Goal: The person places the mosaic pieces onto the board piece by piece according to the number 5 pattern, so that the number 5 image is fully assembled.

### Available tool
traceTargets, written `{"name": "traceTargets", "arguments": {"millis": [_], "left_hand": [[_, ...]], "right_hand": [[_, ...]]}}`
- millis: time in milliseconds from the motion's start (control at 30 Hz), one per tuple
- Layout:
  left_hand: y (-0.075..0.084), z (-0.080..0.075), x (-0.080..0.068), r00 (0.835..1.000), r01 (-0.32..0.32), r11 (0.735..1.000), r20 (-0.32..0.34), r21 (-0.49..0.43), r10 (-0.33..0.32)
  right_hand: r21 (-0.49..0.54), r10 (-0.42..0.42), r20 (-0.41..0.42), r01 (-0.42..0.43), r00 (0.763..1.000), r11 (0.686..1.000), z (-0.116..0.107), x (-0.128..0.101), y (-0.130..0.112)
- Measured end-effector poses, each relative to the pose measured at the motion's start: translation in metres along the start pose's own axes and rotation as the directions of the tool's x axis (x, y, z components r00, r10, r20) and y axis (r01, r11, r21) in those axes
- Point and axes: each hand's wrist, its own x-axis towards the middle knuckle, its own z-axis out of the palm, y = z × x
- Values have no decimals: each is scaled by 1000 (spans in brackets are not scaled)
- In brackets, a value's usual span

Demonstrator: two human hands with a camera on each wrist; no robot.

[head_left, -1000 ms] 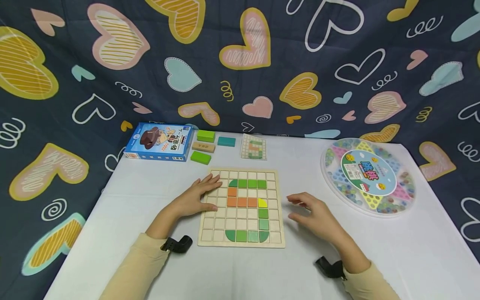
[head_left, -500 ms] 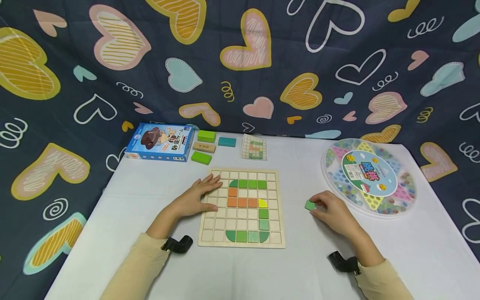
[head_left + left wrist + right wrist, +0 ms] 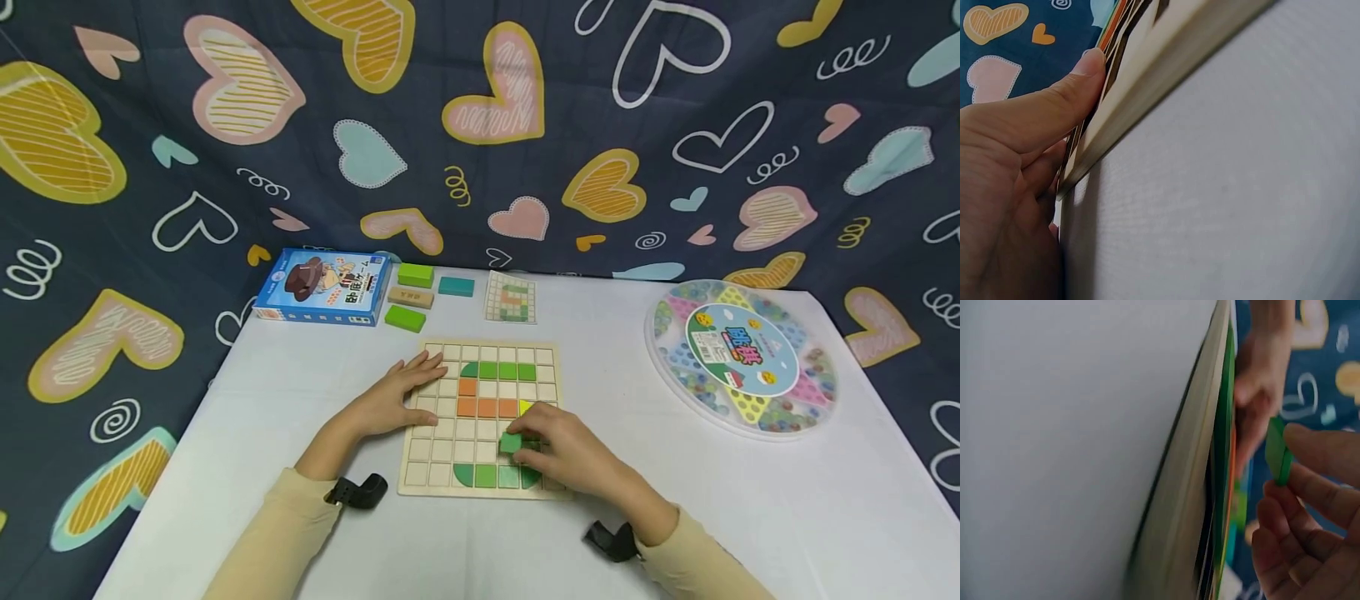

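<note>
A wooden grid board [image 3: 439, 451] lies on the white table, with green, orange and yellow tiles in some of its squares. My left hand [image 3: 384, 406] rests on the board's left side, fingers spread; its thumb [image 3: 1063, 103] touches the top in the left wrist view. Over the lower right squares, my right hand [image 3: 570, 446] pinches a small green square tile [image 3: 510, 442] between thumb and fingers. The right wrist view shows this green tile [image 3: 1276, 451] held apart from the board's surface. The right hand hides some squares and part of the yellow tile [image 3: 526, 407].
Behind the board stands a small pattern card [image 3: 511, 297]. Green blocks [image 3: 405, 317], a tan block [image 3: 410, 297] and a teal block [image 3: 456, 287] lie beside a blue game box [image 3: 322, 286]. A round marble game case [image 3: 742, 358] sits at the right.
My right hand first moved right, came to hold the green tile, then carried it left over the board. The left hand has stayed on the board's left side.
</note>
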Motion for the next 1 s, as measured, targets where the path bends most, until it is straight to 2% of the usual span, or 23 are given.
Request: {"name": "traceTargets", "arguments": {"millis": [167, 333, 733, 867, 1000], "left_hand": [[0, 0, 0, 1000, -5, 1000, 1, 5, 5], [-1, -1, 1, 1000, -6, 1000, 3, 11, 6], [-3, -3, 1, 1000, -3, 1000, -2, 12, 3], [-6, -2, 2, 1000, -12, 1000, -8, 11, 12], [-9, -3, 1, 1000, 2, 1000, -11, -31, -3]], "right_hand": [[-1, -17, 97, 17, 995, 1000, 20, 26, -17], [-35, -10, 175, 16, 984, 999, 31, 43, -24], [-27, -16, 227, 22, 974, 999, 36, 53, -26], [-2, -24, 192, 25, 981, 1000, 26, 47, -21], [-4, -13, 48, 13, 999, 1000, 1, 26, -5]]}}
